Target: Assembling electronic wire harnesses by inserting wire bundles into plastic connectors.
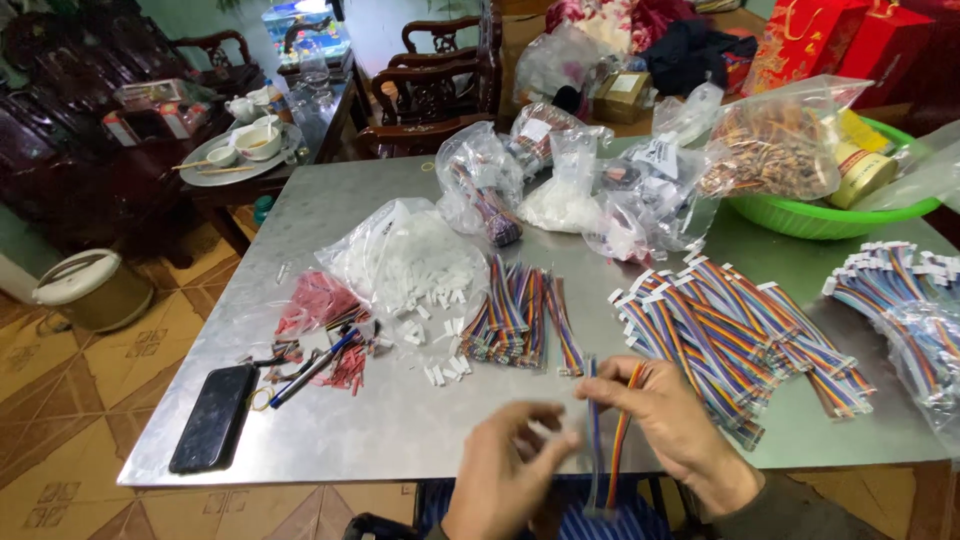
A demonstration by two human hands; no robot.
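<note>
The fingers (612, 392) of the right hand (665, 425) pinch the upper end of a short rainbow-coloured flat ribbon cable (612, 440), which hangs down past the near edge of the grey metal bench (400, 420); the fingers of the left hand (505, 470) are curled toward that same end, thumb and forefinger close together, though motion blur hides whether they grip a small part or only touch the wires. Judging by how things lie, a good share of the work looks done: a fanned heap of rainbow ribbon cables with white plugs on their ends (735, 335) lies just right of the hands, and a second such heap (885, 290) sits near the right edge. A stack of bare-ended rainbow cables (515, 315) lies in the middle of the bench, seemingly still to be fitted, beside scattered small white plastic connector housings (440, 335). As for containers, an open clear plastic bag (405, 260) holds more white housings, a crumpled clear bag (320, 300) holds small red pieces, and a green plastic basin (830, 210) at the far right carries a clear bag of brownish parts (770, 150). Several knotted clear bags (560, 180) stand behind, their contents hard to make out. A black phone (213, 418) lies at the near left corner.
</note>
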